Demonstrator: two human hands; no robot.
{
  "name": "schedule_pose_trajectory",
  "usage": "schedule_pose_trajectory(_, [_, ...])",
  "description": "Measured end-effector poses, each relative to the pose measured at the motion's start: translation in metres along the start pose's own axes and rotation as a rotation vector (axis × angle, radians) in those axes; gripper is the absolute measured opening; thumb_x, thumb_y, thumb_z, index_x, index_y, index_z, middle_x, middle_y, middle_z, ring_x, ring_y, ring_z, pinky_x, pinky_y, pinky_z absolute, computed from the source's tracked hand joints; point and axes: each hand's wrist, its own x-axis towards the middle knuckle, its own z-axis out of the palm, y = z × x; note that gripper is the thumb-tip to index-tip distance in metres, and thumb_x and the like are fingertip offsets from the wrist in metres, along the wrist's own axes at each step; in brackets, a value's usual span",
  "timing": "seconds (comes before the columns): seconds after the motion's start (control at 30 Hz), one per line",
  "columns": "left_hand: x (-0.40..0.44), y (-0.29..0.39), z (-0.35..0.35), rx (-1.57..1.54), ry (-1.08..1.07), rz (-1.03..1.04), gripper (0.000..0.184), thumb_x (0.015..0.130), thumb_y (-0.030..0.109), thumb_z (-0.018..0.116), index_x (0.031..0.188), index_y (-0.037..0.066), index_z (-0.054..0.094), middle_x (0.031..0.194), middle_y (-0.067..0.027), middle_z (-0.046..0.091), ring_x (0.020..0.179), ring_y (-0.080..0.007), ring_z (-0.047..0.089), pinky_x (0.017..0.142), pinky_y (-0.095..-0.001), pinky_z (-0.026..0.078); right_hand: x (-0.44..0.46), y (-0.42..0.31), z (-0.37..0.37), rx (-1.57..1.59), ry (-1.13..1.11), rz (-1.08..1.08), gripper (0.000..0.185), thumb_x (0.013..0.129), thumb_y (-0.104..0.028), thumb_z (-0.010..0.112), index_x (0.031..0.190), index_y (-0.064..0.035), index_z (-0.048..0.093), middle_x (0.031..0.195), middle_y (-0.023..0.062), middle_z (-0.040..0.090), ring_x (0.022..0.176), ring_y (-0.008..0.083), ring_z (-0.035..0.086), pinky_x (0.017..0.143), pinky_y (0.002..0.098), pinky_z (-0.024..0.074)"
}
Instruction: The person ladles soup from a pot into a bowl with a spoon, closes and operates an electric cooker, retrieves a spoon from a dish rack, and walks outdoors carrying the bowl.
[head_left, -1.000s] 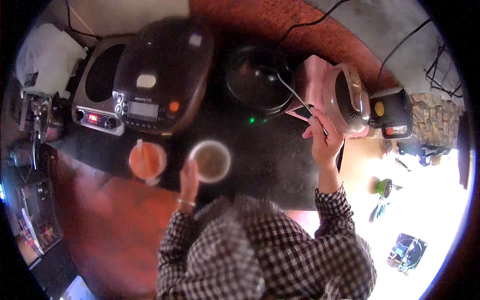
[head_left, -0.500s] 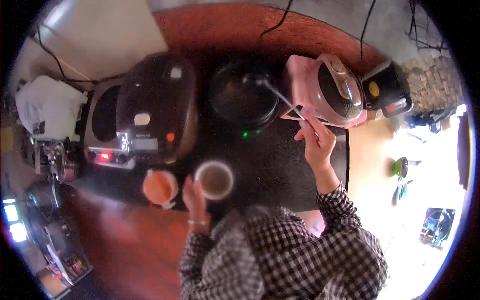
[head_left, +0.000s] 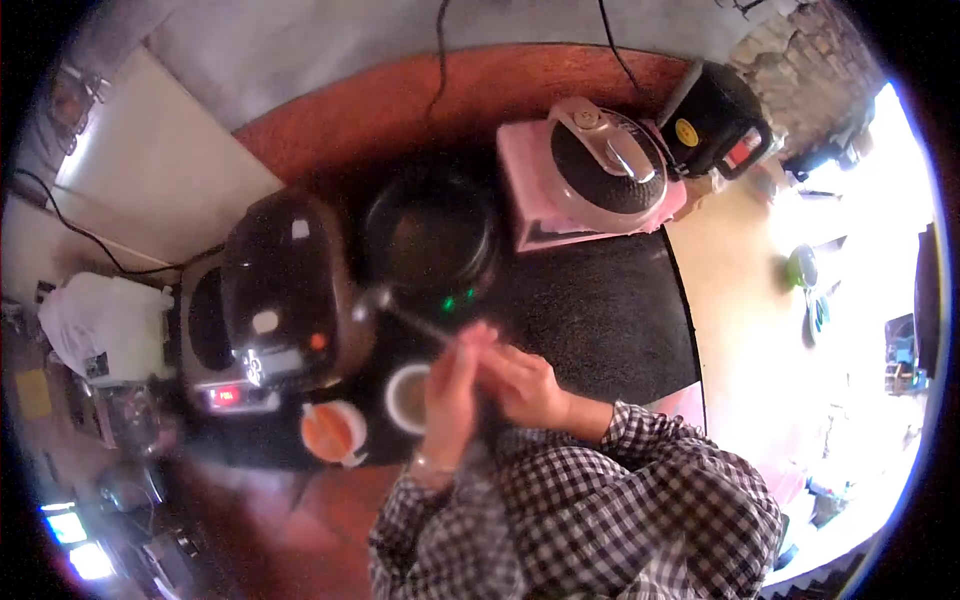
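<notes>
My right hand (head_left: 528, 388) is closed round the handle end of a long-handled metal spoon (head_left: 415, 322), whose rounded head points left and is blurred. My left hand (head_left: 449, 400) is raised against the right one, its fingers up by the handle. Motion smears those fingers, so their grip is unclear. Just left of the left hand stands a white-rimmed bowl (head_left: 398, 408) with something dull inside, partly covered by the hand. Further left is a white container with orange contents (head_left: 333, 432). Beyond the spoon, a dark pan (head_left: 430, 235) sits above green lights.
A dark rice cooker (head_left: 285, 285) stands left of the pan. On the right, a pink-and-black lidded cooker (head_left: 610, 175) rests on a pink box (head_left: 520, 190). A black appliance (head_left: 715, 120) is behind it. Cords hang down the back wall.
My right hand has carried the spoon away from the pan, down and left, to meet my left hand. The left hand has moved up and right. The view has shifted.
</notes>
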Motion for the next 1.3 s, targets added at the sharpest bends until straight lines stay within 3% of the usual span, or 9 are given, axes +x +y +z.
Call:
schedule_pose_trajectory(0.2, [-0.005,0.012,-0.010,0.010,0.164,-0.049,0.023,0.097,0.022,0.045,0.101,0.003,0.056,0.091,-0.0114,0.063,0.082,-0.0198,0.059,0.077,-0.0303,0.047,0.027,-0.006,-0.048,-0.089,-0.417,-0.072,0.059,0.076,-0.017,0.069,0.130,-0.0066,0.049,0.108,0.0202,0.060,0.085,0.0381,0.060,0.074,0.0413,0.0515])
schedule_pose_trajectory(0.33, [-0.011,0.018,-0.039,0.043,0.228,-0.015,0.021,0.097,0.021,0.045,0.096,0.003,0.054,0.071,-0.0064,0.056,0.061,-0.0150,0.052,0.059,-0.0280,0.043,0.074,0.053,-0.130,-0.633,0.338,-0.138,0.057,0.072,-0.001,0.067,0.126,-0.0062,0.051,0.110,0.0143,0.060,0.096,0.0311,0.057,0.083,0.0421,0.0456])
schedule_pose_trajectory(0.37, [-0.012,0.009,-0.053,0.058,0.285,-0.010,0.020,0.097,0.021,0.045,0.095,0.003,0.054,0.067,-0.0050,0.054,0.058,-0.0131,0.050,0.056,-0.0270,0.041,0.089,0.055,-0.150,-0.729,0.347,0.178,0.050,0.083,-0.018,0.063,0.130,-0.0077,0.048,0.125,0.0191,0.054,0.115,0.0339,0.050,0.095,0.0448,0.0418])
schedule_pose_trajectory(0.53, [-0.024,0.008,-0.076,0.102,0.360,0.055,0.021,0.097,0.022,0.044,0.098,0.004,0.053,0.063,-0.0025,0.051,0.053,-0.0115,0.048,0.049,-0.0234,0.036,0.119,0.141,-0.190,-1.204,0.257,0.203,0.052,0.083,-0.021,0.061,0.132,-0.0202,0.046,0.128,0.0155,0.051,0.116,0.0376,0.046,0.096,0.0477,0.0377])
schedule_pose_trajectory(0.67, [-0.035,0.006,-0.089,0.093,0.426,0.058,0.023,0.097,0.024,0.044,0.097,0.004,0.054,0.062,-0.0007,0.050,0.049,-0.0088,0.045,0.045,-0.0212,0.033,0.136,0.144,-0.202,-1.127,0.277,-0.031,0.040,0.082,-0.022,0.064,0.120,-0.0139,0.056,0.115,0.0171,0.058,0.108,0.0349,0.054,0.093,0.0419,0.0430])
schedule_pose_trajectory(0.77, [-0.038,0.006,-0.094,0.082,0.461,0.038,0.024,0.098,0.027,0.045,0.095,0.004,0.055,0.061,0.0012,0.049,0.049,-0.0069,0.044,0.045,-0.0198,0.031,0.148,0.146,-0.213,-1.051,0.131,0.280,0.045,0.082,-0.029,0.062,0.124,-0.0162,0.055,0.114,0.0180,0.059,0.105,0.0364,0.055,0.089,0.0441,0.0453])
schedule_pose_trajectory(1.13, [-0.039,0.010,-0.104,0.029,0.529,0.099,0.026,0.099,0.025,0.042,0.092,0.004,0.055,0.056,0.0028,0.045,0.045,-0.0049,0.036,0.044,-0.0208,0.029,0.127,0.056,-0.170,-0.747,0.195,-0.082,0.035,0.083,-0.018,0.063,0.116,-0.0060,0.058,0.115,0.0153,0.060,0.107,0.0355,0.054,0.091,0.0427,0.0447])
schedule_pose_trajectory(1.2, [-0.034,0.010,-0.103,0.007,0.537,0.068,0.026,0.099,0.025,0.043,0.091,0.004,0.056,0.056,0.0031,0.043,0.045,-0.0047,0.035,0.044,-0.0212,0.029,0.139,0.031,-0.142,-0.878,0.131,-0.393,0.036,0.083,-0.014,0.062,0.116,-0.0017,0.057,0.112,0.0168,0.059,0.100,0.0304,0.059,0.086,0.0361,0.0480])
schedule_pose_trajectory(1.3, [-0.029,0.007,-0.099,-0.055,0.539,0.058,0.025,0.098,0.024,0.044,0.090,0.004,0.056,0.055,0.0037,0.042,0.045,-0.0046,0.034,0.043,-0.0216,0.028,0.135,0.031,-0.097,-0.598,0.058,-0.197,0.036,0.081,-0.012,0.064,0.115,-0.0007,0.058,0.107,0.0169,0.059,0.098,0.0298,0.059,0.085,0.0357,0.0481])
